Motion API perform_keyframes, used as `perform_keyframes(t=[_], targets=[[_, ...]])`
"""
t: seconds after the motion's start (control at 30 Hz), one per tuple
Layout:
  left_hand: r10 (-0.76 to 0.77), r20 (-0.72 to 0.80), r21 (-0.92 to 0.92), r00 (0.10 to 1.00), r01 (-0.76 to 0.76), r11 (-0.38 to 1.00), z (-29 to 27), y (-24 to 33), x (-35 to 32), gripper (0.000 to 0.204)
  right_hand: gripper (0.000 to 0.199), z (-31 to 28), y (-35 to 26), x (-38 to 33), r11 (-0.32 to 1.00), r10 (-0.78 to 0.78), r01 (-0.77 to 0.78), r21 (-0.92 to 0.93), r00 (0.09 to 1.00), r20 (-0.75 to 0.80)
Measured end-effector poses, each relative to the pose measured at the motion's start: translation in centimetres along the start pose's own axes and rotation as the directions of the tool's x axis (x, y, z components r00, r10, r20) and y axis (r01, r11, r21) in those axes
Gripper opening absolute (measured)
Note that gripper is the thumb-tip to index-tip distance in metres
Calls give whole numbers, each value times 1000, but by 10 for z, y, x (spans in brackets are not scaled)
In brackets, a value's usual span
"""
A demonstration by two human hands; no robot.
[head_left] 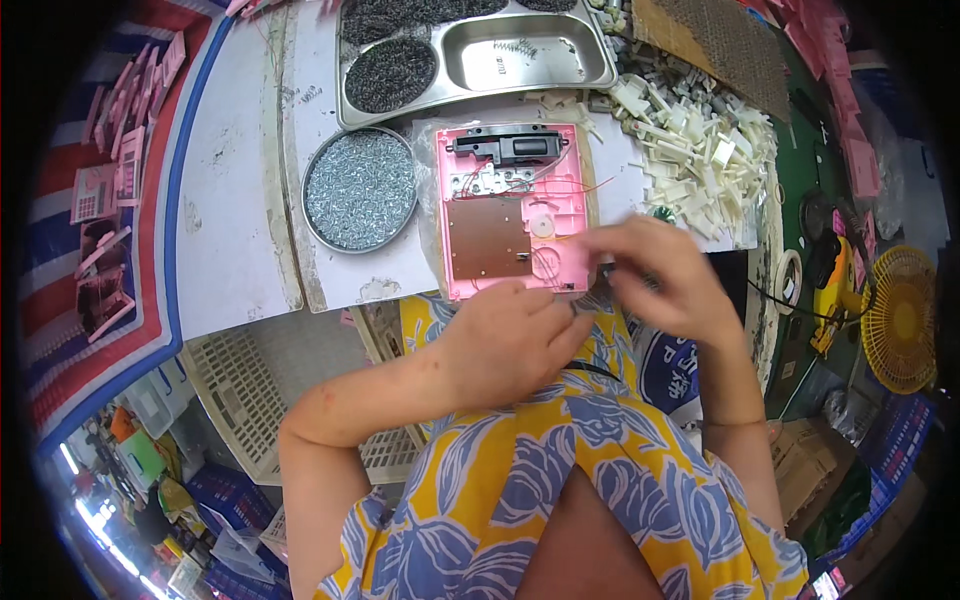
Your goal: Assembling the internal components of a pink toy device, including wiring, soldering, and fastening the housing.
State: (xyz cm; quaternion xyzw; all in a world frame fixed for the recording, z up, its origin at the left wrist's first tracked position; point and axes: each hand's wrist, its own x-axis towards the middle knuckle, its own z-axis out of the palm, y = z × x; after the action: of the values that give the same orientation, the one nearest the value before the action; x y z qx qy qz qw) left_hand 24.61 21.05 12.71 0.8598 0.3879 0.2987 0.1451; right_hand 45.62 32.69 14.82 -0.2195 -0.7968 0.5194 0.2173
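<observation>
In front of me a pink plastic casing [574, 212], inner side up, lies on clear plastic film. It holds a brown circuit board [487, 238], a black molded part [522, 148] along its far end, small metal contacts, thin red wires [560, 189] and a white round piece [541, 225]. My left hand [512, 338] grips the casing's near edge with curled fingers; its fingertips are partly hidden. At the right edge of the casing is my right hand [668, 278], its fingers bent and smeared by motion. Whether anything is between them cannot be made out.
A round dish of small silvery screws [360, 188] stands left of the casing. Behind it sits a metal tray [470, 95] with dark springs in its compartments. White plastic pieces [700, 160] are heaped at the right, near cardboard [715, 45]. A yellow fan [900, 318] stands far right.
</observation>
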Motion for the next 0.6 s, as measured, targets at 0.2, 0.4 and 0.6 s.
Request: perform_keyframes(t=[0.2,0.4,0.6], targets=[[-256,-69,-46,964,254,966,-3,-5,-16,37,31,39,20,-9,843,-292,269,-465,956,24],[-95,-101,25,990,98,995,15,-23,-27,25,32,34,10,-10,951,-282,289,-111,957,67],[7,-104,10,995,-6,1000,16,-26,-44,35,44,47,33,-12,843,-236,253,-476,967,95]])
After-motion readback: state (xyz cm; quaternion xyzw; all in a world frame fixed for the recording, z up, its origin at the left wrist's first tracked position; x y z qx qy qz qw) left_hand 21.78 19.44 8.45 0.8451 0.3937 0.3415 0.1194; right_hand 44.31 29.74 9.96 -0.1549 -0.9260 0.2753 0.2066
